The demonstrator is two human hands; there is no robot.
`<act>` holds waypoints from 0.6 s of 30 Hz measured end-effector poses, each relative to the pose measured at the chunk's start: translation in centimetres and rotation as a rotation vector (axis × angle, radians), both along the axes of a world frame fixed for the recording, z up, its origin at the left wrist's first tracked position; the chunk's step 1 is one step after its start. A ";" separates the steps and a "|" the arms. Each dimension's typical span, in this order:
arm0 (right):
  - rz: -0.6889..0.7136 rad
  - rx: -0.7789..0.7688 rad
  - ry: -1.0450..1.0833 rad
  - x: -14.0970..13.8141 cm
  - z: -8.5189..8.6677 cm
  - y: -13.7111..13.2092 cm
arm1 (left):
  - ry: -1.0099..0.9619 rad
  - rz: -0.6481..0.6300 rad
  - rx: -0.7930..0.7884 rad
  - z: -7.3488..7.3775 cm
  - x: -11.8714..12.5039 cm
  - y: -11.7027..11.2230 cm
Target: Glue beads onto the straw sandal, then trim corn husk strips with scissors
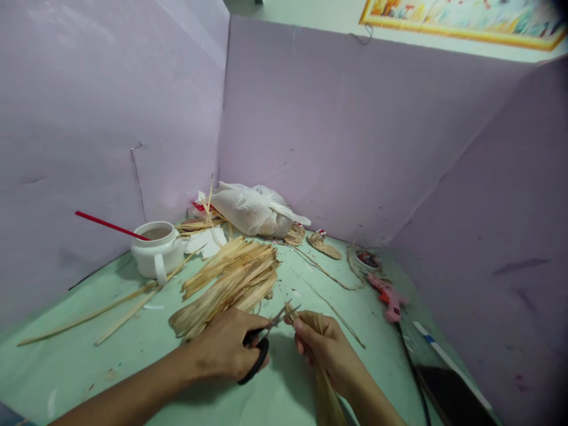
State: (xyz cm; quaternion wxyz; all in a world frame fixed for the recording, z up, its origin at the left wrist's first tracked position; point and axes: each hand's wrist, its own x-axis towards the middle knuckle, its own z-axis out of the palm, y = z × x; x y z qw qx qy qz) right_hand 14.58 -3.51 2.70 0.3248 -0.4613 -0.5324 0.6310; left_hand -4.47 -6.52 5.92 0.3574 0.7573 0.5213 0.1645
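My left hand [226,346] is closed on the black handles of a pair of scissors [258,362]. The scissors' metal blades are parted and point right, at the tip of a dried leaf strip. That dried leaf strip [327,395] is pinched in my right hand [326,343]; its tip stands out above the fingers and its long tail hangs down toward me. Whether the blades touch the tip, I cannot tell. Just beyond my left hand lies a pile of flat, tan dried leaves [235,269].
A white mug [157,254] with a red stick [110,225] stands at left, near long dried strips [89,316]. At the back are a white plastic bag [255,210] and woven soles [325,244]. A pink glue gun [389,299] with a black cable lies right, near a dark phone-like slab [452,396].
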 end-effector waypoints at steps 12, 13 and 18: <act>0.015 0.227 -0.084 0.0 0.1 0.0 | -0.042 -0.001 0.032 -0.7 -0.1 0.1; 0.015 0.228 -0.081 0.0 0.1 0.0 | -0.042 -0.004 0.035 -0.7 -0.1 0.1; 0.046 0.195 -0.064 -0.2 -0.1 -0.2 | -0.083 -0.012 0.031 -0.8 -0.1 0.0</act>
